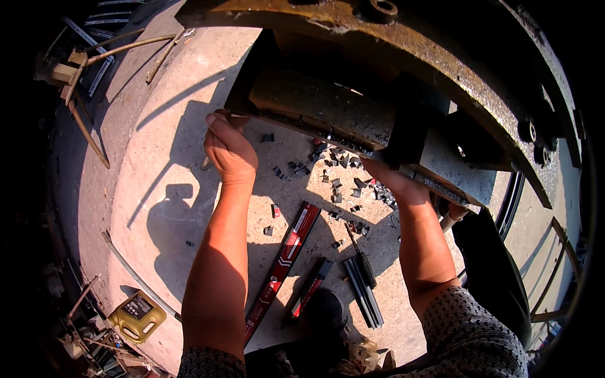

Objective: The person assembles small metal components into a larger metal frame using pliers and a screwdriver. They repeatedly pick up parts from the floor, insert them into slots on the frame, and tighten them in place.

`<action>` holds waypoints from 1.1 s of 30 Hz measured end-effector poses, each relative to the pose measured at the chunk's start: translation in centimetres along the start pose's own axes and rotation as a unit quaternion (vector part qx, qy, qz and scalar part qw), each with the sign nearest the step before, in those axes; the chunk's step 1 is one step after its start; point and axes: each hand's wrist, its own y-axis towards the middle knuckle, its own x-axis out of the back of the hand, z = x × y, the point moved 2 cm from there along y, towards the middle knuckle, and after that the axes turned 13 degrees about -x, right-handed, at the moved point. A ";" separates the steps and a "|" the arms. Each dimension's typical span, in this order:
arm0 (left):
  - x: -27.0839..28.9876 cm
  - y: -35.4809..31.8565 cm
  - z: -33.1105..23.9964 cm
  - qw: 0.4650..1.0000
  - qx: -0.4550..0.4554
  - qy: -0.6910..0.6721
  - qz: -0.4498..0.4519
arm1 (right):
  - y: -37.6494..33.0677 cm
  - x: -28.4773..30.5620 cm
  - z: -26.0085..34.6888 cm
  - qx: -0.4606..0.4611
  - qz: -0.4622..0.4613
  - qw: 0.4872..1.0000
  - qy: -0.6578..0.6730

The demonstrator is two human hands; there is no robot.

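Above me is a heavy, worn metal machine [328,104] with a brown curved frame [441,50] and a thick block in its opening. My left hand [230,148] is at the left end of its lower edge, fingers curled closed; what they pinch is too dark to make out. My right hand [394,179] reaches under the machine's front edge farther right, and its fingers are hidden. On the ground below, between my forearms, lie many small black and red cut scraps [337,183]. A long red and black strip [283,264] lies nearer to me.
A shorter red and black piece [309,290] and several black channel-like strips [363,296] lie near my dark shoe [324,315]. At the lower left stands a gold plastic jug [138,315] beside a curved hose or rod [135,274]. Rusty metal legs [82,69] stand at the upper left.
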 end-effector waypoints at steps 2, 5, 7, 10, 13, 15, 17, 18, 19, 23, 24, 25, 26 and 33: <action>0.1 0.0 0.1 1.000 -0.002 -0.005 -0.001 | 0.7 0.1 0.2 -0.019 0.012 1.000 0.010; 0.1 -0.1 -0.1 1.000 -0.001 -0.001 0.000 | 1.5 0.9 1.3 0.109 -0.169 0.979 0.017; -0.1 0.0 0.0 1.000 0.001 -0.005 -0.002 | 1.7 2.0 2.3 0.121 -0.243 0.963 0.000; -0.1 -0.1 0.1 1.000 0.006 0.000 0.000 | 1.3 3.2 3.1 0.103 -0.289 0.952 -0.020; 0.0 0.0 0.1 1.000 -0.002 0.000 -0.002 | 1.2 3.3 3.6 0.092 -0.305 0.947 -0.037; 0.0 -0.1 0.1 1.000 -0.003 -0.006 -0.002 | 0.9 3.0 3.8 0.089 -0.312 0.945 -0.042; 0.0 -0.2 0.2 1.000 0.005 -0.011 0.000 | 0.9 2.7 4.0 0.083 -0.311 0.946 -0.041; 0.0 -0.1 0.2 1.000 0.002 -0.018 -0.001 | 0.9 2.6 4.0 0.083 -0.313 0.945 -0.041; 0.0 -0.1 0.2 1.000 0.000 -0.024 -0.003 | 0.9 2.4 4.1 0.081 -0.313 0.945 -0.042; 0.0 -0.1 0.1 1.000 0.006 -0.017 0.009 | 1.0 2.3 4.4 0.080 -0.316 0.944 -0.044; -0.1 -0.1 0.3 1.000 0.001 -0.019 0.006 | 1.2 2.3 4.4 0.080 -0.313 0.945 -0.045; -0.2 -0.1 0.5 1.000 -0.003 -0.022 0.002 | 1.3 2.3 4.4 0.081 -0.313 0.945 -0.045; -0.3 -0.1 0.7 1.000 -0.008 -0.024 -0.001 | 1.4 2.5 4.4 0.081 -0.313 0.945 -0.043; -0.1 -0.1 0.4 1.000 0.003 -0.020 -0.004 | 1.2 2.8 4.1 0.082 -0.304 0.949 -0.020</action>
